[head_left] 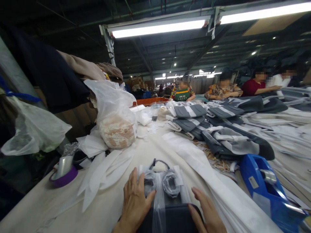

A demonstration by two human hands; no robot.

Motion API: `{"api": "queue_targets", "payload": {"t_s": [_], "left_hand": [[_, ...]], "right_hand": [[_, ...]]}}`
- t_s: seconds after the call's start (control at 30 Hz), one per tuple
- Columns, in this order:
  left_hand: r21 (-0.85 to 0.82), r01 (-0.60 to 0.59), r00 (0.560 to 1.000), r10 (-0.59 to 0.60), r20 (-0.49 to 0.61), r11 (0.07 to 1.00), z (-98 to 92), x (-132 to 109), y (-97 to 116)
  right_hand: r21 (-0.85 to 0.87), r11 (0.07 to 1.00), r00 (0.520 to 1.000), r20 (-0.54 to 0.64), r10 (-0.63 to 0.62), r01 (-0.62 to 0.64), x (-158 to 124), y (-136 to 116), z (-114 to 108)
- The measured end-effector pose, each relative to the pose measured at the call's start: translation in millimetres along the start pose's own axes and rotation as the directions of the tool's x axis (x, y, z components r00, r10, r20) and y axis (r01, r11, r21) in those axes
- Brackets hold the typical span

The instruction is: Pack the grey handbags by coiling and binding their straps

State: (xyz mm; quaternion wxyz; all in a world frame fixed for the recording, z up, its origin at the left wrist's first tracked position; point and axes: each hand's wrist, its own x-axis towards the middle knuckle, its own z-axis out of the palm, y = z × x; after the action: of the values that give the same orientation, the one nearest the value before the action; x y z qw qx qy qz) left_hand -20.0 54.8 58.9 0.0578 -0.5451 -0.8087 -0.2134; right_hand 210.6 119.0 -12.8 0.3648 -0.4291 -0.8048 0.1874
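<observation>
A dark folded bag (175, 215) lies at the near edge of the cloth-covered table, a clear strip running down its middle. Two coiled pieces in plastic wrap (171, 183) sit on its upper part, and a thin dark loop (161, 161) sticks up behind them. My left hand (136, 199) rests along the bag's left side with fingers stretched out, its thumb reaching to the left coil. On the right, my right hand (206, 210) has its fingers apart, the thumb at the bag's top panel. Neither hand is closed around anything.
A blue tape dispenser (261, 184) stands at right, below piles of dark bags (190, 111) and white wrapping (191, 158). At left are a purple tape roll (63, 178), white sheets (107, 174) and a plastic-covered bundle (118, 129). Several people sit across the table.
</observation>
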Motion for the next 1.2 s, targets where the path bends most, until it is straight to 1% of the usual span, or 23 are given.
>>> {"api": "queue_targets", "payload": {"t_s": [0.03,0.07,0.1,0.13,0.17,0.2,0.23,0.3,0.37,0.47,0.6,0.73,0.9,1.03,1.2], "left_hand": [[-0.025,-0.08,0.993,0.077,-0.088,0.996,3.9,1.3,6.5],[-0.055,-0.169,0.976,0.159,-0.148,0.984,8.9,3.1,15.4],[-0.083,-0.248,0.958,0.231,-0.172,0.965,14.9,5.2,26.1],[-0.1,-0.296,0.947,0.278,-0.162,0.95,21.2,7.5,38.1],[-0.104,-0.312,0.946,0.298,-0.129,0.944,27.5,10.0,50.6],[-0.097,-0.295,0.954,0.287,-0.089,0.951,33.2,12.5,62.8],[-0.083,-0.252,0.967,0.249,-0.048,0.964,38.0,15.0,73.9],[-0.049,-0.136,0.991,0.137,0.008,0.99,44.2,19.6,91.0],[-0.022,-0.048,0.998,0.049,0.027,0.999,46.0,23.1,100.5],[-0.023,0.016,1.0,-0.015,0.016,1.0,44.6,27.3,104.7],[-0.071,0.092,0.995,-0.089,0.045,0.993,42.4,33.2,106.9],[-0.054,0.148,0.987,-0.144,0.071,0.988,41.7,38.4,111.4],[-0.03,0.136,0.988,-0.133,0.072,0.99,45.9,40.7,111.8],[-0.045,0.128,0.99,-0.124,0.071,0.991,52.6,40.2,110.0],[-0.02,0.097,0.993,-0.095,0.07,0.995,57.9,37.5,109.4]], "right_hand": [[0.003,0.994,0.994,0.024,0.105,-0.105,23.6,-8.0,-6.8],[-0.011,0.977,0.974,0.071,0.214,-0.214,47.4,-15.9,-11.4],[-0.033,0.96,0.943,0.18,0.279,-0.277,70.1,-23.1,-13.7],[-0.041,0.959,0.935,0.216,0.282,-0.279,90.5,-29.3,-13.8],[-0.05,0.96,0.928,0.246,0.28,-0.277,107.9,-34.3,-12.3],[-0.058,0.964,0.921,0.285,0.265,-0.259,121.9,-38.2,-9.9],[-0.063,0.97,0.917,0.316,0.243,-0.235,132.7,-40.9,-7.3],[-0.067,0.979,0.896,0.396,0.202,-0.192,146.4,-43.7,-4.3],[-0.062,0.986,0.872,0.461,0.166,-0.155,153.4,-44.3,-5.2],[-0.029,0.994,0.852,0.512,0.106,-0.106,158.3,-43.2,-10.3],[0.057,0.997,0.857,0.514,0.018,-0.056,160.0,-41.6,-10.9],[0.126,0.99,0.862,0.507,-0.011,-0.061,160.4,-40.5,-3.1],[0.194,0.976,0.875,0.485,-0.004,-0.102,162.6,-38.5,7.4],[0.216,0.965,0.896,0.442,0.041,-0.15,163.3,-35.9,15.4],[0.236,0.95,0.913,0.397,0.097,-0.204,163.5,-31.2,24.5]]}}
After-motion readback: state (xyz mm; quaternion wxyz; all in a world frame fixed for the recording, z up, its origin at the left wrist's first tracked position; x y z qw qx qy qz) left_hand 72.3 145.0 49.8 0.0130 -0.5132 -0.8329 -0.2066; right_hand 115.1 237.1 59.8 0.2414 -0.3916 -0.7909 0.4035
